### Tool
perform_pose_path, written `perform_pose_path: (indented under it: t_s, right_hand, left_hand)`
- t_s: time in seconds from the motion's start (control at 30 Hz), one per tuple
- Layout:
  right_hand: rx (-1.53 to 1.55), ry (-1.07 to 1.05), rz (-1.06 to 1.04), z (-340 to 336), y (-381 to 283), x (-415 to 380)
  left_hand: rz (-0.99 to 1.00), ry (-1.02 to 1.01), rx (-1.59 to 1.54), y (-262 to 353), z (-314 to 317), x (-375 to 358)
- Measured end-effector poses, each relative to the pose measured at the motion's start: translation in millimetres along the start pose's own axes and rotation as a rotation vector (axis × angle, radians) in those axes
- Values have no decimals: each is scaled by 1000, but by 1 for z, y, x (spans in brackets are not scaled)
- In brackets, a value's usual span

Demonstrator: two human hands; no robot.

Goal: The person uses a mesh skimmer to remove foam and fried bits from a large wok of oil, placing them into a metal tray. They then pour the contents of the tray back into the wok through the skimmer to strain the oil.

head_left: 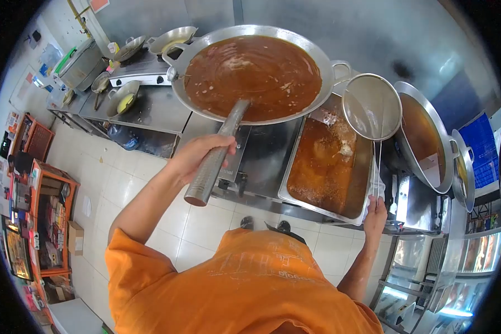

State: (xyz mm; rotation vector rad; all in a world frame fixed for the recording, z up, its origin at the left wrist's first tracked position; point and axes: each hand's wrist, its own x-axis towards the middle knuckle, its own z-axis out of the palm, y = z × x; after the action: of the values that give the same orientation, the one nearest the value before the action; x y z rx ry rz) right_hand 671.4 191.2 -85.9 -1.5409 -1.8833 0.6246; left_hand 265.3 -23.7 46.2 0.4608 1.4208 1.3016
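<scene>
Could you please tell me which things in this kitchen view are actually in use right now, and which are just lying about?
In use:
left hand on the ladle handle
big wok of brown sauce
right hand holding the strainer
rectangular tray

Lying about:
small pans on the stove
tilted pot
orange shelf

Commercial kitchen or food stall, giant wok (253, 69) of brown sauce on a steel range at top centre, rectangular steel pan (325, 167) of the same sauce beside it, smaller woks (122, 97) on burners upper left, stainless wall panels, white tiled floor, glass display case (479, 253) lower right
</scene>
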Motion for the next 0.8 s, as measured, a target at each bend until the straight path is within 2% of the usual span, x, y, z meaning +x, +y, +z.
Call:
perform_pose_path:
  t_s: [0.07, 0.17, 0.2, 0.23, 0.27, 0.33, 0.4, 0.5, 0.57, 0.7, 0.77, 0.8]
  right_hand:
    - [-24, 15, -87, 0, 11, 8]
    - [-15, -36, -60, -7, 10, 17]
    - [-68, -46, -122, -11, 9, 20]
    - [-95, -94, -67, -17, 10, 22]
    - [-119, -141, -19, -20, 13, 25]
    - [-102, -181, 51, -18, 30, 32]
    - [-32, -203, -57, -10, 55, 43]
    - [-24, -254, -72, -1, 69, 62]
    - [52, -308, 12, 6, 70, 72]
    - [114, -355, -40, 27, 94, 95]
    - [83, -370, -3, 34, 97, 106]
    - [87, -379, -10, 36, 98, 114]
  left_hand:
    - [-11, 15, -15, -4, 8, 2]
    - [-48, 19, -36, -17, 7, 7]
    - [-29, -141, -188, -32, -11, 15]
    - [-12, -298, -347, -51, -18, 26]
    - [-32, -308, -338, -74, -10, 35]
    - [-61, 75, 71, -125, 11, 55]
    - [-162, 156, 174, -169, 41, 93]
    - [-145, 183, 291, -189, 91, 127]
    - [175, 261, 501, -196, 106, 146]
    - [36, 294, 453, -178, 119, 148]
    - [-94, 154, 615, -167, 123, 147]
    - [-96, 166, 613, -169, 125, 152]
